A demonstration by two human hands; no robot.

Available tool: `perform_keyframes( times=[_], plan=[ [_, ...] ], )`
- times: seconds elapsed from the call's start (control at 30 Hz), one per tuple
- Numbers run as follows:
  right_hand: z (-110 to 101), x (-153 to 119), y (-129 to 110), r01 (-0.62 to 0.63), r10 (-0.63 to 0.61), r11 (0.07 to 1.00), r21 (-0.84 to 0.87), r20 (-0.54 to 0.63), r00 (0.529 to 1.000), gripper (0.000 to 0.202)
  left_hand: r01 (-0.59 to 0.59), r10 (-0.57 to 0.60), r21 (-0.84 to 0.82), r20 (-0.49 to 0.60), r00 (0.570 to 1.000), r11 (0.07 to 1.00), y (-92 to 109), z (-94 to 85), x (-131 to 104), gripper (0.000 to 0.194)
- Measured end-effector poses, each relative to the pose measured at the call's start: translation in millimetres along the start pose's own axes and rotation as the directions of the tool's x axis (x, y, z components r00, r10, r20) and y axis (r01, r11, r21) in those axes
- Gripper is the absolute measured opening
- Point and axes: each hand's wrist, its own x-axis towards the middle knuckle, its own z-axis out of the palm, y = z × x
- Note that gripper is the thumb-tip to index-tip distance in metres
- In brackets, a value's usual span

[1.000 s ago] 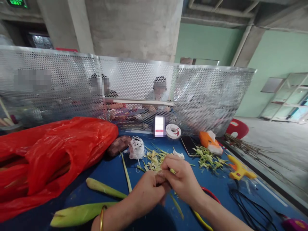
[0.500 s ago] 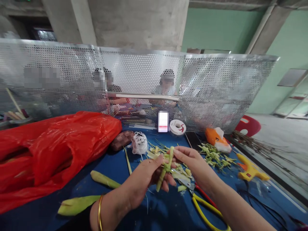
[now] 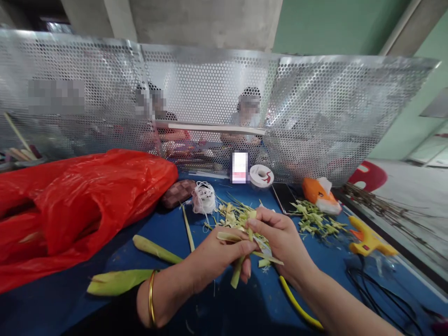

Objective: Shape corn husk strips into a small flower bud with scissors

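My left hand is closed around strips of green leaf, thumb pressed on top; one strip end points left and another hangs below. My right hand pinches the upper end of a pale green strip between thumb and fingers. Both hands meet over the blue table, and the strips cross between them. Under my right forearm shows a yellow scissor handle; the rest of the scissors is mostly hidden. Leaf scraps lie just behind the hands.
Around the hands are a white string bundle, ribbon spool, dark phone, tissue pack, yellow glue gun, red plastic bag and leaf husk. A perforated metal screen stands behind, with people beyond it.
The strips have turned in my hands: an end now sticks out left and another right. My right hand has come lower over the scissors, hiding their blades. The view has tilted down slightly.
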Motion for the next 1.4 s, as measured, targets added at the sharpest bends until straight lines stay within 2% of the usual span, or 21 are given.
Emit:
perform_keyframes(
  times=[0.2, 0.27, 0.33, 0.4, 0.5, 0.6, 0.7, 0.8, 1.0, 1.1, 1.2, 1.3, 1.4],
  plan=[
    [5.8, -2.2, 4.8, -0.071, 0.071, 0.996, 0.057, 0.001, 0.998, 0.027, 0.026, -0.026, 0.055, -0.002, 1.000, 0.998, -4.9, 5.4, -0.8, 0.025],
    [3.9, -1.1, 4.3, -0.072, 0.071, 0.995, 0.065, 0.020, 0.997, 0.027, 0.024, -0.023, 0.010, -0.028, 0.999, 1.000, -5.1, 7.0, -0.8, 0.026],
    [-1.2, 1.8, 2.3, -0.012, 0.012, 1.000, -0.006, 0.017, 1.000, 0.024, 0.008, -0.017, -0.098, -0.096, 0.995, 0.995, -3.5, 6.3, -0.4, 0.027],
    [-7.7, 5.5, 0.0, 0.067, -0.072, 0.991, -0.117, -0.040, 0.997, 0.020, -0.016, -0.026, -0.211, -0.193, 0.981, 0.977, 0.0, 2.8, 0.0, 0.033],
    [-13.2, 8.9, -2.4, 0.084, -0.115, 0.967, -0.242, -0.116, 0.987, 0.023, -0.095, 0.008, -0.291, -0.288, 0.958, 0.952, 7.6, -5.6, -0.5, 0.038],
    [-8.8, 5.5, -5.2, 0.087, -0.079, 0.939, -0.333, 0.037, 0.996, 0.030, -0.206, 0.107, -0.297, -0.318, 0.942, 0.933, 15.0, -12.4, -1.8, 0.037],
    [1.1, -3.0, -9.5, 0.157, -0.094, 0.930, -0.332, 0.199, 0.976, 0.030, -0.270, 0.167, -0.267, -0.353, 0.921, 0.925, 20.2, -13.5, -3.2, 0.038],
    [9.2, -10.2, -10.8, 0.179, -0.124, 0.943, -0.280, 0.204, 0.971, 0.022, -0.261, 0.159, -0.257, -0.357, 0.920, 0.930, 23.6, -9.8, -4.9, 0.037],
    [15.5, -14.0, 7.9, 0.150, -0.131, 0.949, -0.278, 0.085, 0.988, 0.023, -0.210, 0.122, -0.222, -0.355, 0.927, 0.952, 25.4, -4.3, -7.4, 0.031],
    [17.1, -16.2, 20.9, 0.210, -0.204, 0.940, -0.269, 0.052, 0.978, 0.021, -0.209, 0.118, -0.220, -0.366, 0.923, 0.953, 22.5, -5.2, -7.6, 0.031],
    [18.4, -19.0, 24.8, 0.315, -0.329, 0.908, -0.276, -0.006, 0.944, 0.013, -0.215, 0.099, -0.276, -0.381, 0.919, 0.937, 19.4, -5.5, -7.7, 0.030],
    [19.2, -20.8, 17.6, 0.413, -0.411, 0.865, -0.284, 0.070, 0.909, 0.012, -0.223, 0.093, -0.337, -0.361, 0.928, 0.915, 19.0, -4.1, -8.1, 0.030],
    [18.7, -22.1, 12.7, 0.455, -0.420, 0.834, -0.312, 0.176, 0.890, 0.017, -0.236, 0.089, -0.394, -0.357, 0.930, 0.888, 20.7, -1.7, -8.5, 0.034]
  ],
)
